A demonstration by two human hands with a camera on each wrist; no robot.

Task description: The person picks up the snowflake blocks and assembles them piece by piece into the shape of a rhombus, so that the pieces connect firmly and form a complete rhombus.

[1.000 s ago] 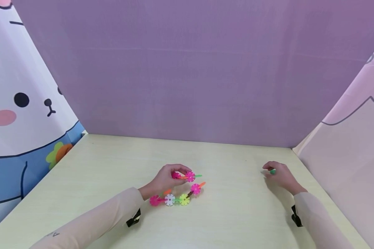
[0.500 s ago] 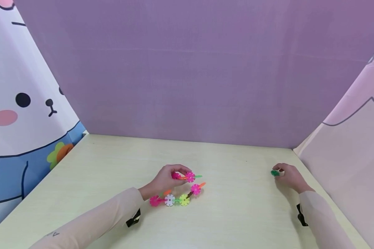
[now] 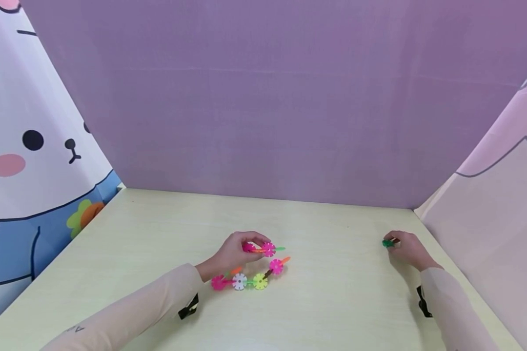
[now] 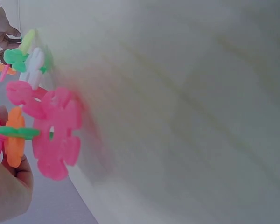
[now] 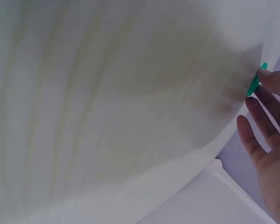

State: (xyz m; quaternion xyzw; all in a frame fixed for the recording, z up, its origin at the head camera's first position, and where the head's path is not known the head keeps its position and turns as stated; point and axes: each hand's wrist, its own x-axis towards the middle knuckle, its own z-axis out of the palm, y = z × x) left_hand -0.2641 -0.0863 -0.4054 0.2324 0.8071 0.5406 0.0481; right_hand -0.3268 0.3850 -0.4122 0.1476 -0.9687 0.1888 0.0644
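Near the middle of the table my left hand (image 3: 233, 254) grips one end of a chain of interlocking plastic snowflake discs. Its curve includes a white disc (image 3: 239, 281), a yellow disc (image 3: 260, 281) and a pink disc (image 3: 275, 266), with several slotted in edge-on. Close up in the left wrist view are a large pink disc (image 4: 58, 135) and an orange disc (image 4: 14, 140) with a green one between them. Far to the right, my right hand (image 3: 408, 251) pinches a single green snowflake disc (image 3: 387, 243) between thumb and fingers, apart from the chain.
The pale wooden table (image 3: 325, 302) runs back to a purple backdrop (image 3: 263, 107). A cartoon-printed cloth (image 3: 35, 185) hangs on the left side, and a pinkish cloth (image 3: 496, 219) borders the right edge.
My right hand has shifted a little to the right with the green disc, which has turned and shows more between the fingertips. The left hand and the chain stay put.
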